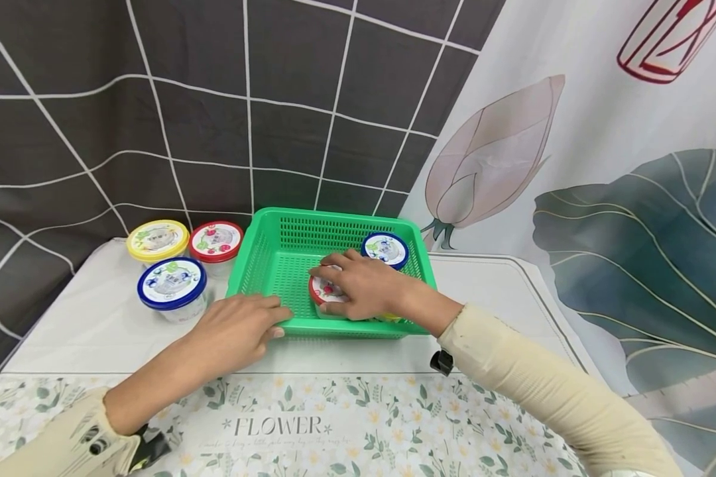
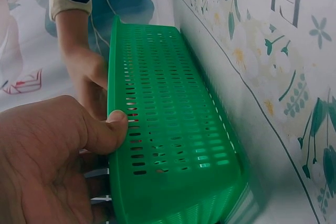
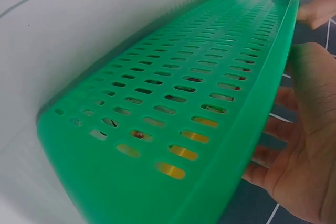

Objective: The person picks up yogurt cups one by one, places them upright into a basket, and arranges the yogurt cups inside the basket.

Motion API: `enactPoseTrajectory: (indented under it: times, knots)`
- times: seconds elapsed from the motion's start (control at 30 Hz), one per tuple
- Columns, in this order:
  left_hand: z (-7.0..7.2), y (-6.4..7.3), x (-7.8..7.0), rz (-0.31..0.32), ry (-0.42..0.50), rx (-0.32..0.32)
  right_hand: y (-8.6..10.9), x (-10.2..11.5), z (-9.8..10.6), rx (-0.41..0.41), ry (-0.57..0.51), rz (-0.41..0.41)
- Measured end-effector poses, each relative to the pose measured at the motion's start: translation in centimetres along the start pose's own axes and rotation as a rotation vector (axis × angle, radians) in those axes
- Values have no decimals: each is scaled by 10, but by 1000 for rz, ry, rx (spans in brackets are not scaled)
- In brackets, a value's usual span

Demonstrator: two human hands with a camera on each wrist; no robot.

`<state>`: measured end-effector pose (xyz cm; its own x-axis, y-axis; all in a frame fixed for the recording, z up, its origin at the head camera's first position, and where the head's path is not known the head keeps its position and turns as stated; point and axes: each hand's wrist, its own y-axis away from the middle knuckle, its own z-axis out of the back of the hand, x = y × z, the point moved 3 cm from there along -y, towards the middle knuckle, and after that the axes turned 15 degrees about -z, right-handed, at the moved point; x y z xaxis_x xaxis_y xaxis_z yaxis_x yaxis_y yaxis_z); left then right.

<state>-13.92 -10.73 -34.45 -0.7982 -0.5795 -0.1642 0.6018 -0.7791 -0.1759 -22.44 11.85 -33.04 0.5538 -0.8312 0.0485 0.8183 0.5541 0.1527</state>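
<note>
A green perforated basket point(image 1: 310, 326) stands on the white table. My left hand point(image 1: 238, 331) grips its front left rim, the thumb outside in the left wrist view and the fingers reaching inside. Inside the basket, my right hand point(image 1: 364, 285) holds a round clear tub with a red lid point(image 1: 320, 291) from above, fingers spread over the lid and thumb at its near side. Behind that hand sits a blue-lidded tub point(image 1: 386, 250) in the back right corner. A yellow-lidded tub point(image 1: 390, 318) shows at the front right, mostly hidden under the right wrist.
Left of the basket stand three more clear tubs, with a yellow lid point(image 1: 158, 240), a red lid point(image 1: 216, 241) and a blue lid point(image 1: 172, 283). A flower-printed cloth point(image 1: 334, 424) covers the front of the table. A dark checked curtain point(image 1: 203, 126) hangs close behind.
</note>
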Motion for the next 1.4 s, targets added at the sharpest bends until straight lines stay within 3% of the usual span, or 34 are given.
enactPoseTrajectory:
  times: [0.47, 0.93, 1.4]
  knots:
    - [2, 2, 0, -2, 15, -16, 1, 0, -1, 13, -15, -10]
    - [5, 1, 0, 18, 46, 31, 3, 0, 0, 22, -36, -6]
    - [4, 3, -2, 16, 39, 13, 6, -3, -2, 45, -67, -36]
